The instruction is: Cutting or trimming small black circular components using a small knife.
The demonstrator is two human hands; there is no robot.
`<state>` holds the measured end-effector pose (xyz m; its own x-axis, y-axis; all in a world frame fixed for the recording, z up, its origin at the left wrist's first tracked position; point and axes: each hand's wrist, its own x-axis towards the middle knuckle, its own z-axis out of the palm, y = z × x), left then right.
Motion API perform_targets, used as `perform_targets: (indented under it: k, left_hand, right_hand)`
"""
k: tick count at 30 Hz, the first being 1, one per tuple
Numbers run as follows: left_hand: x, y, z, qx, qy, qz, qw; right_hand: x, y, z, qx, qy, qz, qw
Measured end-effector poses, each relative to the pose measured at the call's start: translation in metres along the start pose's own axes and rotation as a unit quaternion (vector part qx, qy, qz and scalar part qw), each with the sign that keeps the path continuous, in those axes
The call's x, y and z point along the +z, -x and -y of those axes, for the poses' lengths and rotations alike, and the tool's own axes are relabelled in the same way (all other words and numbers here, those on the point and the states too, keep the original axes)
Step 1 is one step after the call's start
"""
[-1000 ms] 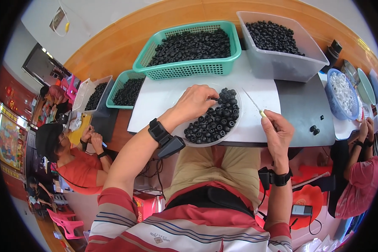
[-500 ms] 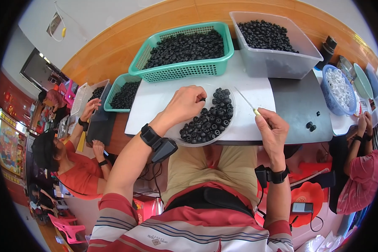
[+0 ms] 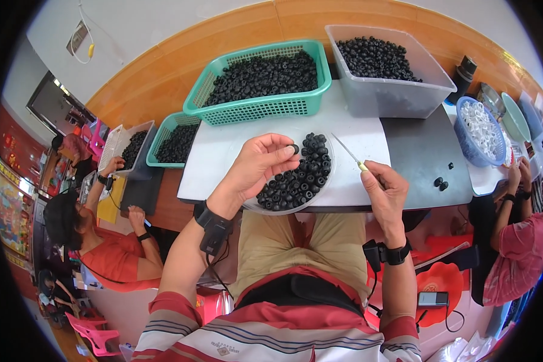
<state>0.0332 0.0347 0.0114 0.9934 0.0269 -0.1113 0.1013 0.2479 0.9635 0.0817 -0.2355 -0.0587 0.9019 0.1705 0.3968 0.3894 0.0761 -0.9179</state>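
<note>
Fingertips of the left hand (image 3: 256, 166) pinch one small black ring (image 3: 294, 148) just above the shallow dish (image 3: 320, 192) of rings, lifted clear for working, while the right hand (image 3: 385, 192), beside the dish, is closed around a thin pointed tool (image 3: 346, 151) aimed toward it.

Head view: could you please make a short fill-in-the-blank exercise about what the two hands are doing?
1. The left hand pinches one small ____ ring in its fingers.
2. The right hand holds a thin ____.
3. The pile of rings lies on a round clear ____.
4. The big basket behind is ____.

Missing words: black; needle; plate; green
</note>
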Motion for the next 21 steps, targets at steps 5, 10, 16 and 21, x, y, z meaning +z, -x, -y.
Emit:
perform_targets:
  k: [5,10,16,21]
  left_hand:
    - [0.006,0.008,0.012,-0.024,0.194,0.002,0.981]
    - [0.020,0.013,0.018,-0.032,0.259,0.015,0.965]
    - [0.030,0.021,0.018,-0.024,0.311,0.025,0.950]
    - [0.034,0.024,0.025,-0.016,0.318,0.031,0.947]
  right_hand:
    - [0.005,0.003,0.015,-0.029,0.050,0.010,0.998]
    - [0.025,0.011,0.027,-0.127,0.077,0.033,0.988]
    - [0.038,0.008,0.032,-0.185,0.077,0.047,0.979]
    - [0.038,0.008,0.029,-0.210,0.084,0.035,0.973]
